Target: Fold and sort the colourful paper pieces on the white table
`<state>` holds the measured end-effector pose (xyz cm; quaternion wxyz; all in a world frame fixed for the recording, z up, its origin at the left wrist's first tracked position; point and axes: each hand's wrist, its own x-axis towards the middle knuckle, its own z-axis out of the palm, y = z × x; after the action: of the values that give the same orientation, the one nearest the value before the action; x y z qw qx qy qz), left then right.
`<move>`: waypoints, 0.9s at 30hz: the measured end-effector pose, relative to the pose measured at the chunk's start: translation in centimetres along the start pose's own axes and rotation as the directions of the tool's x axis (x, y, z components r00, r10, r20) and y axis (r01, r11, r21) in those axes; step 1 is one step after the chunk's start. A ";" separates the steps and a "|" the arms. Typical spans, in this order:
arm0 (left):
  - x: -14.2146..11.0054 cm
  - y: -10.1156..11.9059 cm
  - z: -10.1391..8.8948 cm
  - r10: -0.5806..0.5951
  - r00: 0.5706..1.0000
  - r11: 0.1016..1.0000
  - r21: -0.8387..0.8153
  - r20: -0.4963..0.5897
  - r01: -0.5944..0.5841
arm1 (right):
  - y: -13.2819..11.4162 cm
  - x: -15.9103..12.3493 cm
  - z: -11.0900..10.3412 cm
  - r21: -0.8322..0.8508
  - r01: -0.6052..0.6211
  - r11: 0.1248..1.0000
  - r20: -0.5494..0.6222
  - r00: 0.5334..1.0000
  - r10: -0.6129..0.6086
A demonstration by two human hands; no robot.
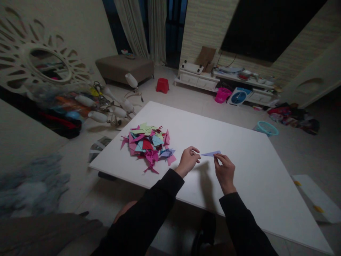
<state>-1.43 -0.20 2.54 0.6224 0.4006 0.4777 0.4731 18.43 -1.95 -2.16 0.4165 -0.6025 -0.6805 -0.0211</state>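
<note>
A narrow, pointed strip of folded lavender paper (211, 154) is held above the white table, its sharp tip facing left. My right hand (224, 171) pinches its wider end between thumb and fingers. Close by the tip is my left hand (188, 159), fingers loosely curved and apart; whether they touch the paper I cannot tell. To the left lies a heap of folded paper cranes (146, 144) in pink, red, light blue, pale green and purple. A lavender crane (167, 153) rests at the heap's right edge.
The white table (239, 209) spreads beneath both hands. On the floor beyond stand a red stool (162, 85), a pink bucket (222, 95) and a blue fan (238, 96). A turquoise basket (267, 128) is past the right far edge, a chandelier (117, 112) at left.
</note>
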 end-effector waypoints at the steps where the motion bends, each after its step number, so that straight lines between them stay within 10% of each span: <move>1: -0.1 0.2 0.0 -0.002 1.000 1.000 -0.012 -0.001 0.002 | 0.3 0.1 0.3 -0.022 0.001 1.000 -0.006 1.000 -0.001; 13: -1.9 1.4 -0.2 -0.023 0.998 0.997 -0.076 0.060 0.028 | 2.7 6.5 7.3 -0.440 0.200 0.875 0.426 0.905 0.007; 20: -1.2 1.1 -0.3 -0.054 0.996 0.995 -0.077 0.065 0.059 | 3.5 8.5 10.6 -0.515 0.169 0.841 0.481 0.869 0.119; 27: -0.4 1.3 -0.3 -0.060 0.998 0.988 -0.141 0.023 0.063 | -2.3 8.5 14.3 -0.278 0.005 0.960 0.464 0.876 0.130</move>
<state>-2.07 -0.22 3.80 0.6681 0.3451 0.4492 0.4825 9.36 11.82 -5.33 0.1499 -0.6621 -0.7327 0.0488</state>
